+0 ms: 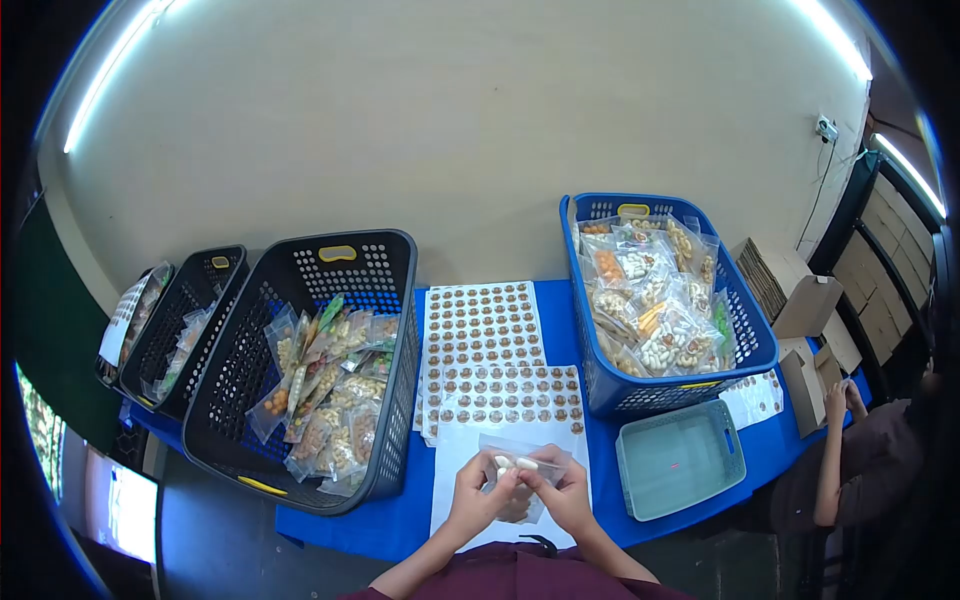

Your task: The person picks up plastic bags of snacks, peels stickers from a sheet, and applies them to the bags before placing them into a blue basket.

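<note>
Both my hands hold one clear plastic bag (520, 507) low in the middle of the view, over a white sheet (460, 455). White pieces show near the top of the bag, between my thumbs. My left hand (480, 492) grips the bag's left side, and my right hand (562, 492) grips its right side. Just beyond my hands lie sheets of round brown stickers (485, 330) on the blue tablecloth (400, 525).
A black basket (210, 400) of filled bags stands left, with more black baskets (150, 385) beyond. At right are a blue basket (640, 395) of filled bags, an empty pale green tray (680, 460), cardboard boxes (805, 385) and another person (860, 460).
</note>
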The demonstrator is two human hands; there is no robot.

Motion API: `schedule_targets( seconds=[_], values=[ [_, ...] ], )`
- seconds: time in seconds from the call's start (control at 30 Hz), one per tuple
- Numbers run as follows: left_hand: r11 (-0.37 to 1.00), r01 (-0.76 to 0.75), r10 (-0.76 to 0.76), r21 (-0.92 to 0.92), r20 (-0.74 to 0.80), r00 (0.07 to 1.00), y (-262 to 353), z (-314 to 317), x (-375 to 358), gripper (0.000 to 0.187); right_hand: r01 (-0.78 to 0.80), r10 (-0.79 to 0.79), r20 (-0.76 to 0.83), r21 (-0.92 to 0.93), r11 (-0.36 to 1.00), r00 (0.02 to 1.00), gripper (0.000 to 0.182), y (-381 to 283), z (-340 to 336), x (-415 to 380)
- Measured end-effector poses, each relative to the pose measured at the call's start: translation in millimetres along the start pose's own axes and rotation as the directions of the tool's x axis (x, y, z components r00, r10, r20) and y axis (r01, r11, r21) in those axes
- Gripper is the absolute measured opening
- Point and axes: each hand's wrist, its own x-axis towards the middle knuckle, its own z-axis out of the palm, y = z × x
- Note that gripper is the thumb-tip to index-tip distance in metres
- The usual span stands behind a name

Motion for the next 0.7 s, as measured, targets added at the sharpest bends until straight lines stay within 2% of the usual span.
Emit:
schedule_targets(
  seconds=[0.1,0.2,0.3,0.4,0.5,0.6,0.7],
  values=[
    [0.997,0.037,-0.037,-0.062,-0.007,0.999,6,1,1,0.013,-0.034,0.037,-0.046,0.077,0.996,0.998,0.019,2,4,1],
    [0.988,0.053,-0.054,0.143,0.005,0.999,23,-2,4,0.015,-0.055,0.064,-0.061,0.135,0.989,0.996,0.019,-1,6,4],
    [0.992,0.079,-0.078,-0.099,0.014,0.997,4,-4,2,0.016,-0.089,0.1,-0.068,0.143,0.986,0.993,0.021,-6,7,9],
    [0.969,0.046,-0.065,-0.241,-0.073,0.995,13,4,1,0.017,-0.112,0.116,-0.016,0.147,0.983,0.993,0.023,-5,5,10],
    [0.974,0.09,-0.094,-0.206,-0.009,0.996,8,-6,1,0.019,-0.114,0.106,0.061,0.161,0.98,0.993,0.024,-5,3,11],
    [0.959,0.064,-0.061,-0.275,0.02,0.998,-1,-12,4,0.018,-0.115,0.096,0.127,0.155,0.981,0.987,0.023,-3,-1,12],
    [0.88,0.154,-0.159,-0.449,0.026,0.987,6,-15,7,0.016,-0.175,0.149,0.135,0.207,0.963,0.98,0.023,7,-1,15]
  ],
)
